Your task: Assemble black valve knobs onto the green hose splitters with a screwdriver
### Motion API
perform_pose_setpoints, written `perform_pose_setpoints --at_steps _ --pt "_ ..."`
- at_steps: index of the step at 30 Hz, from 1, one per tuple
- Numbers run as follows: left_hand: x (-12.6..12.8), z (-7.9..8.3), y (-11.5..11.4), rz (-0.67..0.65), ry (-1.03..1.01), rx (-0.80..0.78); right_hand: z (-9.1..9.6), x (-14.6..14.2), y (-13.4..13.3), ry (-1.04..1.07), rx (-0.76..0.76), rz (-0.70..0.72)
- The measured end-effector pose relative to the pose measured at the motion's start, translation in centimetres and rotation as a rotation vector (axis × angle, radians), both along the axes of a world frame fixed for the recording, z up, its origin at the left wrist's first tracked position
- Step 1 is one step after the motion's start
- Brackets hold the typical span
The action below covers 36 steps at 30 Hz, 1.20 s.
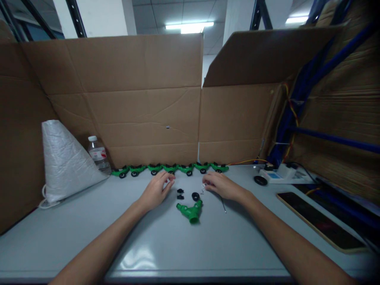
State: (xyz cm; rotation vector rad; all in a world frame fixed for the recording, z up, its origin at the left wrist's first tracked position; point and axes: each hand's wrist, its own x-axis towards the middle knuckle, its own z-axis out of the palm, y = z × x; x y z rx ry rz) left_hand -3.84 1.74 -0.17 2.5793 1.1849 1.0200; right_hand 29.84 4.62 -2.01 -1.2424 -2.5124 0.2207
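Observation:
My left hand point(157, 190) rests on the table left of the loose parts, its fingers bent and the thumb apart from them. My right hand point(221, 185) is turned down, fingertips pressed together at some tiny whitish and metal bits point(202, 191); what they pinch is too small to name. A thin metal rod point(223, 206) reaches out from under that hand. Between the hands are two small black parts point(180, 194), a black wheel point(195, 196) and, nearer me, a green plastic forked toy body point(191, 211).
Several green toy pieces with black wheels point(185, 170) line the back edge by the cardboard wall point(142, 107). At left stand a white bag point(68, 166) and a water bottle point(98, 154). At right lie a black disc point(260, 180), a power strip point(285, 174) and a phone point(320, 221).

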Motion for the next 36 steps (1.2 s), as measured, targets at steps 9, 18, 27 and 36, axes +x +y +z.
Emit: perform_pose_setpoints --at_steps 9,18,27,36 --pt "0.0 -0.2 0.0 0.026 0.056 0.019 0.3 -0.4 -0.3 0.039 0.019 0.054" --pt "0.0 0.1 -0.1 0.026 0.075 0.012 0.2 -0.5 -0.2 0.047 0.034 0.079" --pt "0.0 -0.2 0.1 0.035 0.078 -0.013 -0.6 -0.5 0.4 0.082 0.037 0.083" --pt "0.0 -0.1 0.0 0.031 0.081 -0.014 -0.5 -0.5 0.8 0.052 0.019 0.070"
